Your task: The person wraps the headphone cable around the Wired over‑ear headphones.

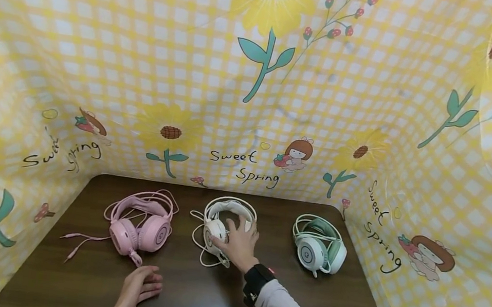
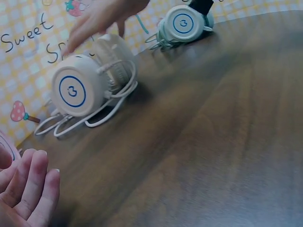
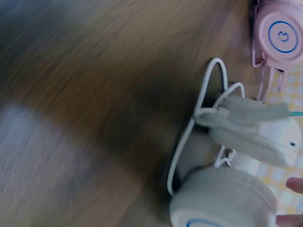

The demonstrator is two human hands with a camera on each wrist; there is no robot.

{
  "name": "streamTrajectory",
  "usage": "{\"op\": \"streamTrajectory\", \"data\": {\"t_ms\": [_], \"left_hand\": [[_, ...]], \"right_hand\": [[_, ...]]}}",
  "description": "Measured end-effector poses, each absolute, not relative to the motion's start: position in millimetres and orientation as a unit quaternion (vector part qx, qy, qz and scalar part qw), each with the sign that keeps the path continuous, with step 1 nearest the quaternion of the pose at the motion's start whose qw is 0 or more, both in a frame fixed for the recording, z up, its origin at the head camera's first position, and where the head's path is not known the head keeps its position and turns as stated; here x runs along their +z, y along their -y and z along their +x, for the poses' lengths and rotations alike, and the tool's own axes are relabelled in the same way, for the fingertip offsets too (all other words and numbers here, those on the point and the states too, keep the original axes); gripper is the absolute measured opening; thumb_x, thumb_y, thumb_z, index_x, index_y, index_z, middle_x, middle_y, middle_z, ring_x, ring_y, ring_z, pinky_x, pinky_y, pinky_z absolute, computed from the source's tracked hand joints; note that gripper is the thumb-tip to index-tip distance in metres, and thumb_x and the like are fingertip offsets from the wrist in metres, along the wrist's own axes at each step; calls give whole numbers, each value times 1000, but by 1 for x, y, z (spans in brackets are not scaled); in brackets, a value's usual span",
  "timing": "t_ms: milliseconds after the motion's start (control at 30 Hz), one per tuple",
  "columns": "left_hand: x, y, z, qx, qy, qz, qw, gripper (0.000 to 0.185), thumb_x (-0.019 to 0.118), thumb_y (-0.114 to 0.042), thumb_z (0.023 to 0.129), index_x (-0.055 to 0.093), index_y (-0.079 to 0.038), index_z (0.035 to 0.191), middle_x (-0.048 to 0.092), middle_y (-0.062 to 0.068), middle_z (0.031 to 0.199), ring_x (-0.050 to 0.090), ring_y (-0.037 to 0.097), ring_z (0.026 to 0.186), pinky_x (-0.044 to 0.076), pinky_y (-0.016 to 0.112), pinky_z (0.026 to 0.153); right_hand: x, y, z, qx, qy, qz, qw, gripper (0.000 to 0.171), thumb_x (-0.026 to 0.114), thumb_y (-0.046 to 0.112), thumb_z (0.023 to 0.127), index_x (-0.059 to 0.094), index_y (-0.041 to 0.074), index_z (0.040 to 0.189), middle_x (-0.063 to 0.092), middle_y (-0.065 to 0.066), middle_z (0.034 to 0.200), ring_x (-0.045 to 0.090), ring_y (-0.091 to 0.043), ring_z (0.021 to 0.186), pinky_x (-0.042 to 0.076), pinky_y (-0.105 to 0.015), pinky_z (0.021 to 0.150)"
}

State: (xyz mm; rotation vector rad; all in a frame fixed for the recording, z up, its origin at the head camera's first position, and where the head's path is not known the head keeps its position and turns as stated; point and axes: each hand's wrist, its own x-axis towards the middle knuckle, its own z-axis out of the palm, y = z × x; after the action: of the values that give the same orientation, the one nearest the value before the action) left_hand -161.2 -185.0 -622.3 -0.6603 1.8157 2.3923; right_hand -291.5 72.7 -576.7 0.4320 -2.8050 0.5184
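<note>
A pair of white headphones [image 1: 214,231] stands in the middle of the table, its cable looped around the ear cups. Over it reaches my right hand [image 1: 241,243], fingers spread, with the thumb by the left ear cup and the other fingers by the right one. Two of its fingertips [image 3: 294,184] show at the edge of the right wrist view, beside the cups. My left hand [image 1: 140,287] is low above the table, fingers loosely bent and holding nothing. Nearest to it are the pink headphones [image 1: 155,232], whose cable end lies just beyond its fingertips.
Green-and-white headphones [image 1: 312,253] stand on the right of the dark wooden table [image 1: 189,301]. A yellow checked cloth [image 1: 201,64] with flowers and lettering walls the back and both sides. Two pink cable plugs [image 1: 69,255] stretch out at the left.
</note>
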Motion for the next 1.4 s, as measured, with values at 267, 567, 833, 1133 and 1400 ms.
{"op": "streamTrajectory", "data": {"t_ms": [267, 567, 833, 1133, 1400], "left_hand": [[-620, 175, -170, 790, -578, -205, 26, 22, 46, -10, 100, 59, 5, 111, 67, 6, 83, 69, 20, 72, 59, 35, 70], [-608, 153, -185, 799, -578, -164, 22, 44, 36, -18, 105, 35, 10, 138, 69, 18, 101, 71, 23, 78, 58, 38, 75], [-596, 136, -207, 811, -568, -130, 44, 53, 27, -30, 108, 33, 10, 142, 67, 23, 111, 70, 31, 93, 56, 43, 84], [-568, 121, -228, 842, -532, -65, 68, 59, 23, -41, 107, 43, 9, 132, 70, 14, 96, 72, 26, 81, 58, 42, 76], [-565, 126, -230, 856, -468, 69, 208, 55, 28, -56, 103, 54, -10, 119, 69, 9, 83, 70, 20, 70, 58, 37, 67]], "right_hand": [[-603, -79, -293, 128, 966, 133, 184, 63, 78, 57, 72, 68, 14, 116, 49, -21, 135, 29, -64, 127, 51, -64, 75], [-592, -119, -278, 176, 910, 253, 278, 42, 84, 38, 66, 70, 10, 94, 58, -16, 119, 44, -52, 120, 50, -56, 92], [-568, -146, -231, 198, 846, 371, 329, 43, 82, 34, 64, 71, 14, 101, 57, -13, 126, 37, -56, 129, 57, -50, 79], [-537, -168, -191, 167, 802, 466, 336, 49, 82, 34, 63, 70, 18, 107, 54, -10, 132, 35, -54, 132, 49, -53, 95], [-531, -183, -169, 128, 783, 523, 312, 54, 84, 39, 63, 70, 18, 111, 54, -7, 131, 38, -52, 131, 44, -53, 102]]}}
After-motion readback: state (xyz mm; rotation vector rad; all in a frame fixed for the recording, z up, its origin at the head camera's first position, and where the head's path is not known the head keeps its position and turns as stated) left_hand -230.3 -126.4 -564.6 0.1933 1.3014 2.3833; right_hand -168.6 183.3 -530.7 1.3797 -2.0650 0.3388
